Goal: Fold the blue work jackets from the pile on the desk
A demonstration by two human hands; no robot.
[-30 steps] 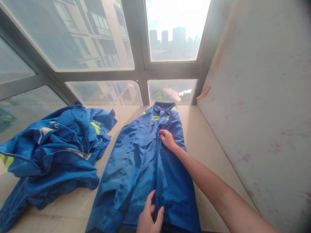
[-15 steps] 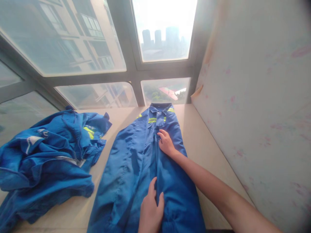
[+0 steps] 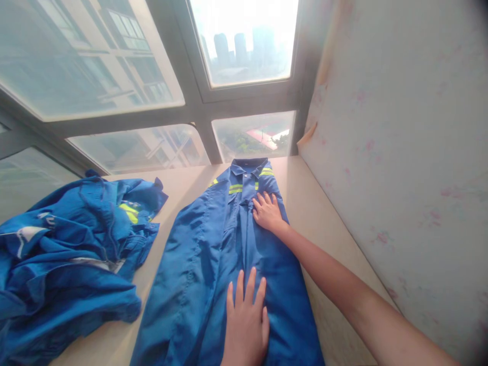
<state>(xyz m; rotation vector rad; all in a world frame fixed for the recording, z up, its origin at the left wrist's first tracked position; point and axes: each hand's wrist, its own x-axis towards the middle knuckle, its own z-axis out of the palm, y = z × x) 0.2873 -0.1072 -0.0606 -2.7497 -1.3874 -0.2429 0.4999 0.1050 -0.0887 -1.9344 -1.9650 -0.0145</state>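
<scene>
Nearest in my feed, the person's left hand (image 3: 246,325) lies palm down over the lower front of a blue jacket (image 3: 198,264), fingers stretched and spread, gripping nothing; whether the whole palm presses the cloth I cannot tell. The jacket is laid front up on a pale surface (image 3: 316,203), and farther along, at its chest, the right hand (image 3: 268,212) rests with fingers fanned, no cloth pinched that I can see. I'd judge the step in hand to be flattening the front; the next move calls for flat, light palms, so that the folds down the middle ease out without dragging the jacket askew. My count so far: two hands, two garments, the second being a rumpled blue garment (image 3: 76,254) just to the left. Beyond, I count one collar (image 3: 249,163) at the jacket's far end, one patterned wall (image 3: 400,152) at right and, farthest, a window frame (image 3: 181,71) with four panes facing me, others cut off at left
</scene>
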